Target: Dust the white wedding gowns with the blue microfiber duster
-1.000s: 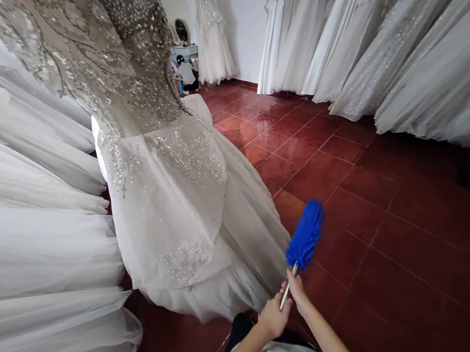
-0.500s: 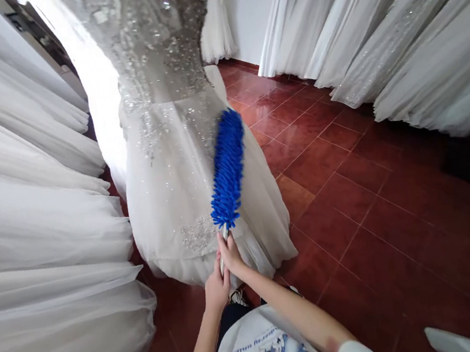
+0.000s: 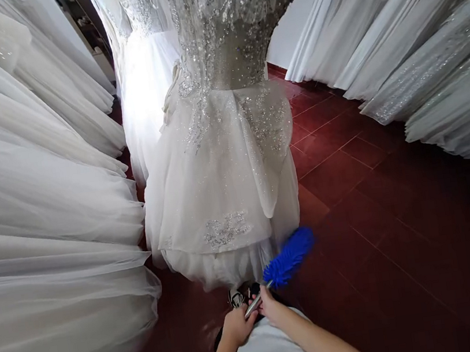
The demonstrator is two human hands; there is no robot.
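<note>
A blue fluffy duster [image 3: 289,257] on a silver handle points up and to the right, its head low beside the hem of a sequined white gown [image 3: 224,160] that stands straight in front of me. My left hand [image 3: 237,326] is closed round the lower end of the handle. My right hand [image 3: 269,305] grips the handle just above it, close to the blue head. Both hands sit near my waist, over my white printed shirt.
Rows of white tulle gowns [image 3: 39,215] crowd the left side. More white and glittery gowns [image 3: 418,51] hang along the right. Dark red floor tiles [image 3: 392,235] stretch between them. My shoes [image 3: 237,297] show under the gown's hem.
The duster, raised against the gown's skirt half a second ago, has swung down and right to the hem. The view has shifted closer to the gown and more front-on.
</note>
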